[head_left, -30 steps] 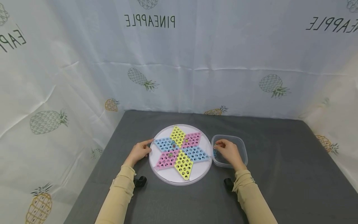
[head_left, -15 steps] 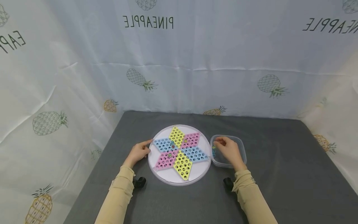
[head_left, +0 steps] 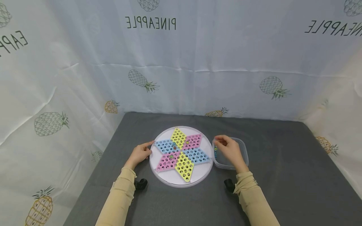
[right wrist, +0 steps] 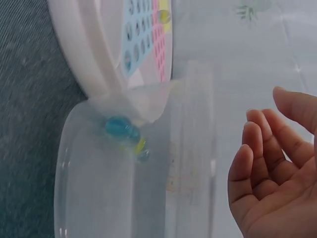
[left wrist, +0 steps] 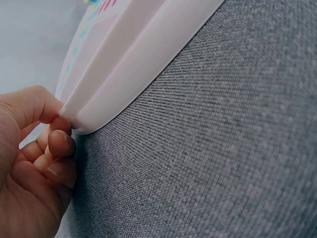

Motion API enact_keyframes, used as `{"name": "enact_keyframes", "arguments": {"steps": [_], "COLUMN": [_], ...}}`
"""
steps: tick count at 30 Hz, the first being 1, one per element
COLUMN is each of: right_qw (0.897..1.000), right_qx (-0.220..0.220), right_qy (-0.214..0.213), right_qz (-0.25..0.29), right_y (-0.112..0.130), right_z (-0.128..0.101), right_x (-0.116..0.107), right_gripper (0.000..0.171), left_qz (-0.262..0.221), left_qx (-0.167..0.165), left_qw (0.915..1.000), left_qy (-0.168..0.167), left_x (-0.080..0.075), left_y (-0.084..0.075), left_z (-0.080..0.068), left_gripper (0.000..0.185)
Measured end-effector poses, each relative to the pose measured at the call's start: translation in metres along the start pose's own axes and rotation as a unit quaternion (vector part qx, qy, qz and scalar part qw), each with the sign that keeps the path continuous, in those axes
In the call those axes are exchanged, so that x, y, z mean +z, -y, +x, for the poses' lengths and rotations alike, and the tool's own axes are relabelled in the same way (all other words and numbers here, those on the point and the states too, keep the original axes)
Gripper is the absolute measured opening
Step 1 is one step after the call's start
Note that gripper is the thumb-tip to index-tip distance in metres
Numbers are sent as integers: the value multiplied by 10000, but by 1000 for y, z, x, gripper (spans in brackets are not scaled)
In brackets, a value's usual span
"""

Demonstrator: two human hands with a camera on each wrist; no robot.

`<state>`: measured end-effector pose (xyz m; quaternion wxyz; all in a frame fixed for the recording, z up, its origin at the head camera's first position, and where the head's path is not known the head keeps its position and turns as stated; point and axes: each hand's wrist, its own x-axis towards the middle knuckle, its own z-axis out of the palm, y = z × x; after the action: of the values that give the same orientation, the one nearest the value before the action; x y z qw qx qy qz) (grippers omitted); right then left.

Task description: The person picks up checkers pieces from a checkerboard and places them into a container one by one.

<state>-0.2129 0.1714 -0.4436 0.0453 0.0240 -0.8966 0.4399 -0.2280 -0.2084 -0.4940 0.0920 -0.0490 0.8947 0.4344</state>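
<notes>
My left hand [head_left: 139,154] is at the left rim of a round white Chinese checkers board [head_left: 167,179]. In the left wrist view a bent digit and a curled finger [left wrist: 62,144] pinch that rim. My right hand [head_left: 229,151] hovers over a clear plastic box [head_left: 246,153], its fingers [right wrist: 241,163] loosely bent and the thumb apart, with nothing visible between them. Several blue marbles [right wrist: 118,126] and a yellow-green one [right wrist: 140,145] lie in the box's corner nearest the board. A red marble [head_left: 174,147], a green marble [head_left: 171,156] and a yellow-green marble [head_left: 187,142] sit on the star.
Both board and box stand side by side on a dark grey table [head_left: 181,207]. Behind them and along the sides hangs a pineapple-print curtain [head_left: 198,88]. A black wrist device [head_left: 140,184] shows under the left sleeve.
The right hand has lifted slightly and shifted towards the box's far left edge, showing more of the marbles. The left hand stays at the board's rim.
</notes>
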Motion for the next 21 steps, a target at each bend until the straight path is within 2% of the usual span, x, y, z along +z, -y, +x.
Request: {"name": "enact_keyframes", "arguments": {"steps": [7,21], "right_qw": [9997,9942], "right_qx": [-98,-549], "right_qy": [120,187], "right_qz": [171,905], "right_y": [14,39], "right_z": [-1,-2], "right_x": [6,31], "right_gripper": [37,29], "left_qz": [64,73], "left_qx": [36,47], "left_qw": [10000,10000], "left_qy": [-12,-26], "left_x": [1,1], "left_y": [1,0], "left_z": [1,0], "left_gripper": [52,52]}}
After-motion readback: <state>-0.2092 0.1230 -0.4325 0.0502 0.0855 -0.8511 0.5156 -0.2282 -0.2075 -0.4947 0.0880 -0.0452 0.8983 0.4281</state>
